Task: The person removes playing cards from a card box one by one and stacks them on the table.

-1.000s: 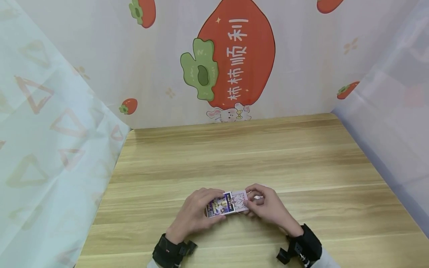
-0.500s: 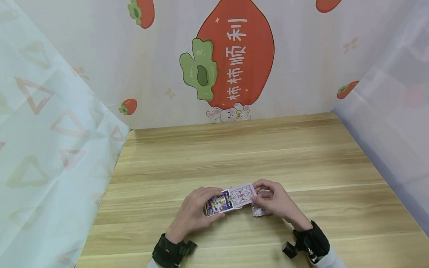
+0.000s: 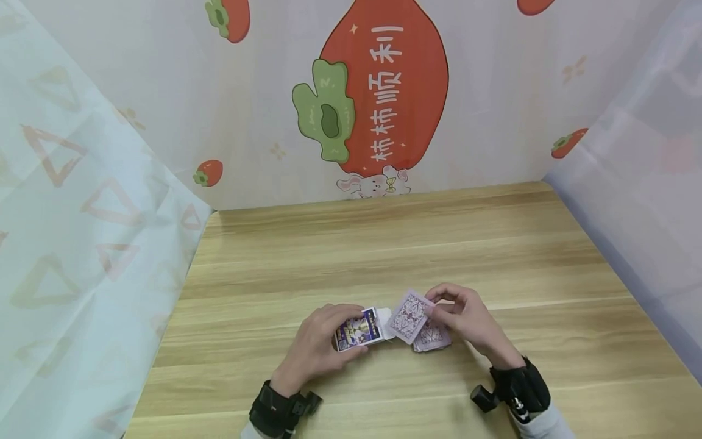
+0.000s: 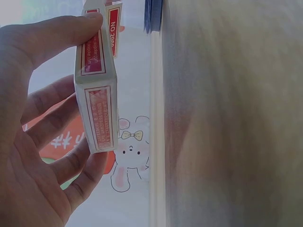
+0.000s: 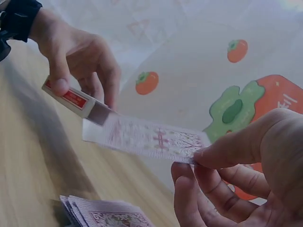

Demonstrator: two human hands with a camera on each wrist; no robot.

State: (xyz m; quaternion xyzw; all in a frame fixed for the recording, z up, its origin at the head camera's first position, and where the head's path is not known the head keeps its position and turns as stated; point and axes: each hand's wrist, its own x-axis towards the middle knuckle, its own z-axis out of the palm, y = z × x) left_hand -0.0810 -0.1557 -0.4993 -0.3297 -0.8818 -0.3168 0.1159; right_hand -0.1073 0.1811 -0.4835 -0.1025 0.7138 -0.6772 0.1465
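Note:
My left hand [image 3: 315, 342] grips a small playing-card box [image 3: 356, 331] between thumb and fingers, just above the table. Its white flap [image 3: 386, 323] hangs open toward the right. Between right thumb and fingers, my right hand [image 3: 473, 320] pinches a playing card [image 3: 409, 316] with a red and purple patterned back. From the right wrist view I cannot tell whether more than one card [image 5: 158, 141] is held. Below it lies a loose pile of cards [image 3: 433, 339], back up, partly covered by the held card. The left wrist view shows the box's red-labelled end [image 4: 99, 118].
A light wooden table [image 3: 384, 256] spreads out around both hands. Behind it hangs a white cloth backdrop [image 3: 258, 110] with a large red persimmon print. Pale cloth sheets stand along the left and right sides. Black camera straps [image 3: 278, 410] circle both wrists.
The cards in my right hand have slid out of the box and moved right, over the pile, which has come into view. My left hand and the box have stayed nearly still.

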